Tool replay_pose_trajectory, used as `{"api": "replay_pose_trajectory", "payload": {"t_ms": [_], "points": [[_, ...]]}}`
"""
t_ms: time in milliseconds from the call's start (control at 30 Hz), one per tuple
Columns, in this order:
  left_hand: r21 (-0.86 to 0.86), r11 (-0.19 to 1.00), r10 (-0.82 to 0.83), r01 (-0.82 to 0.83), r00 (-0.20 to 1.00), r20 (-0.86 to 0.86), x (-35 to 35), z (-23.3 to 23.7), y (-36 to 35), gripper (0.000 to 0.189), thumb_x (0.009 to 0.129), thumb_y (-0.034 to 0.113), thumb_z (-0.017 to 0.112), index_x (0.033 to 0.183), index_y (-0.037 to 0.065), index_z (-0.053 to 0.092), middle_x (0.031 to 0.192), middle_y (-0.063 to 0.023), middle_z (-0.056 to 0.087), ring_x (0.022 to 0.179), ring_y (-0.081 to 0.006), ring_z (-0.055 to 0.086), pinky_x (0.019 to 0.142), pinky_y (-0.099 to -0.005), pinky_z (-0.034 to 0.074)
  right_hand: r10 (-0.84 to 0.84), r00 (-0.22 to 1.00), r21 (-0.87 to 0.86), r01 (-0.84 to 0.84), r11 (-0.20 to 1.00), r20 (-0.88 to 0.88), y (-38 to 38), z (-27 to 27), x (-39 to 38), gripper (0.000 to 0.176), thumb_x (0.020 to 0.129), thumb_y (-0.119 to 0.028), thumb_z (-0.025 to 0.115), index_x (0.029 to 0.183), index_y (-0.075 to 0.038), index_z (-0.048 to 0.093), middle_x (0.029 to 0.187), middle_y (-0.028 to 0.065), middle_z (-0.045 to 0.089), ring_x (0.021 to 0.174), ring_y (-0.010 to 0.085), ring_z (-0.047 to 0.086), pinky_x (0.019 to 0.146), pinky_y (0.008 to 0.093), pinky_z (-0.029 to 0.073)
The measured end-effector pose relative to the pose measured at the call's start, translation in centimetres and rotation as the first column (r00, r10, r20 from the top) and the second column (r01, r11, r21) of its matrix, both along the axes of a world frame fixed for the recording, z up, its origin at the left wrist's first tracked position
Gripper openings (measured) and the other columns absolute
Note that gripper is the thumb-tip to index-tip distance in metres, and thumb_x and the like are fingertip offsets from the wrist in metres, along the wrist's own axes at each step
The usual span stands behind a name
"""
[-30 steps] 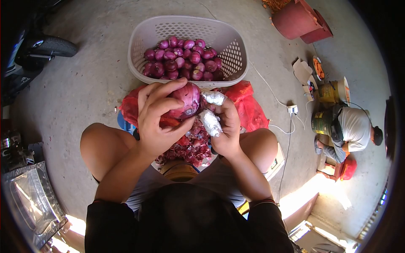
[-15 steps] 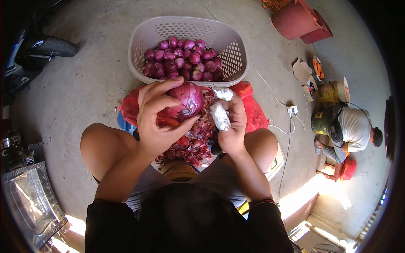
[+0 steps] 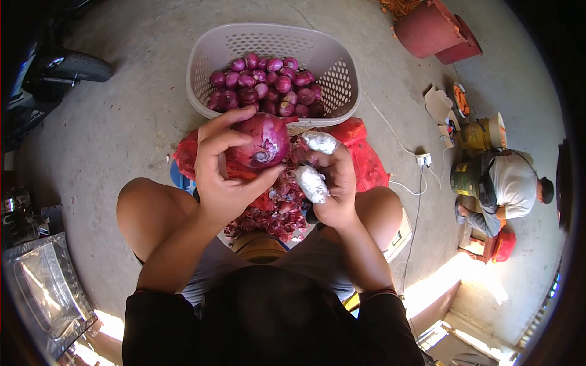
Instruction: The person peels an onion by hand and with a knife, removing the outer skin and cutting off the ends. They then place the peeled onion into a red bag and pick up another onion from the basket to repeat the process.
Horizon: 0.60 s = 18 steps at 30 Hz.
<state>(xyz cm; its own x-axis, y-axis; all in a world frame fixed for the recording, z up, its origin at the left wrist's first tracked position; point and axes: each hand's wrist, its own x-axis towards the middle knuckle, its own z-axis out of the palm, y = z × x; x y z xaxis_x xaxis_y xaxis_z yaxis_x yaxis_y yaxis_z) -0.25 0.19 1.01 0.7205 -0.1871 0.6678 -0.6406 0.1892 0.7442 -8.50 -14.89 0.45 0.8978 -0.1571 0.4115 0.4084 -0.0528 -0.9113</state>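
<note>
My left hand (image 3: pixel 221 171) is closed around a large red onion (image 3: pixel 264 141), with the root end turned toward me. Beside it, my right hand (image 3: pixel 336 183) is curled, its thumb and forefinger wrapped in silver foil or tape (image 3: pixel 312 185). Something dark shows between those fingertips, too small to make out. Below both hands lies a heap of red onion skins (image 3: pixel 274 213), partly hidden by the hands. A grey plastic basket (image 3: pixel 198 61) full of red onions (image 3: pixel 262 79) stands just beyond them.
Red mesh sacks (image 3: pixel 363 160) lie under and beside the basket. A white cable (image 3: pixel 390 125) runs to a power strip (image 3: pixel 423 160) at right. Further right a person (image 3: pixel 511 183) bends near buckets (image 3: pixel 473 134). Red tubs (image 3: pixel 427 30) and a motorcycle wheel (image 3: pixel 79 66) stand farther off.
The onion in my left hand has shifted slightly left. My right hand's foil-wrapped thumb has moved a little left and down, while the forefinger has bent.
</note>
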Motion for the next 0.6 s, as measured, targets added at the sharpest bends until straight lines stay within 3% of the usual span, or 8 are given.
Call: {"api": "replay_pose_trajectory", "payload": {"t_ms": [100,400,500,600], "points": [[0.070,0.997,0.028,-0.032,0.998,0.058,-0.11,-0.08,0.16,0.058,0.054,0.002,0.081,0.101,0.007,0.048,0.119,-0.0178,0.050,0.106,-0.0281,0.050,0.090,-0.0383,0.040,0.085,0.995,0.060,-0.082,0.995,-0.048,0.19,0.27,-0.12,0.051,0.080,0.003,0.061,0.126,-0.002,0.038,0.109,0.0087,0.051,0.095,0.0152,0.055,0.083,0.0278,0.043],[0.061,0.998,0.030,-0.032,0.999,0.034,-0.40,-0.28,-0.03,0.056,0.053,0.002,0.080,0.100,0.007,0.049,0.119,-0.0173,0.051,0.106,-0.0286,0.049,0.090,-0.0386,0.039,0.026,0.999,0.042,-0.025,0.999,-0.038,0.51,-0.15,-0.02,0.047,0.080,0.003,0.061,0.123,-0.001,0.042,0.110,0.0087,0.052,0.098,0.0159,0.054,0.086,0.0294,0.043],[0.140,0.989,-0.047,0.041,0.998,0.046,-0.34,-0.33,0.46,0.058,0.062,-0.003,0.076,0.106,0.005,0.040,0.124,-0.0229,0.041,0.117,-0.0307,0.045,0.097,-0.0411,0.039,0.047,0.995,0.092,-0.039,0.995,-0.086,0.62,-0.21,-0.15,0.045,0.081,0.003,0.060,0.123,-0.001,0.043,0.108,0.0085,0.054,0.098,0.0156,0.055,0.086,0.0290,0.042],[0.090,0.994,-0.060,0.059,0.998,0.014,-0.44,-0.39,0.25,0.058,0.062,-0.003,0.077,0.105,0.005,0.039,0.124,-0.0233,0.040,0.117,-0.0300,0.045,0.097,-0.0407,0.040,0.011,0.998,0.077,-0.006,0.997,-0.057,0.89,-0.01,0.15,0.042,0.083,0.002,0.059,0.122,0.000,0.044,0.109,0.0087,0.055,0.097,0.0149,0.055,0.086,0.0280,0.043]]}}
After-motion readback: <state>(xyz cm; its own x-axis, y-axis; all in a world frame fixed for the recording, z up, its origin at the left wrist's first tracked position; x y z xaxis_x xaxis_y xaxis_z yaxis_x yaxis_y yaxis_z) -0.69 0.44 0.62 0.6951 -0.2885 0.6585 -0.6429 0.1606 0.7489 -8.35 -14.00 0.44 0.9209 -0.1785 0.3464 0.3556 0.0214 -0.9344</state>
